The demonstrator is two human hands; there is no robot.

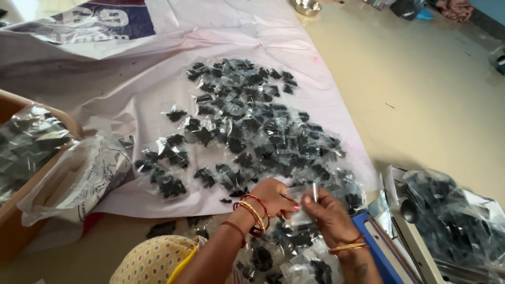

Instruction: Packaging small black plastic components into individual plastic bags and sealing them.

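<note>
My left hand [271, 197], with red and gold bangles on the wrist, and my right hand [330, 213], with a gold bangle, meet low in the middle of the view. Together they pinch a small clear plastic pouch [305, 195] by its edges. Just beyond them a wide heap of small clear pouches holding black pieces [247, 121] lies spread on a white sheet [131, 84] on the floor. More such pouches [286, 252] lie under my wrists.
A blue bar-shaped sealing machine [374, 239] sits right of my right hand. A tray with a bag of black parts [452, 221] is at far right. At left stand a cardboard box [10, 210] of pouches and a crumpled plastic bag [79, 179]. A steel bowl [306, 6] is far back.
</note>
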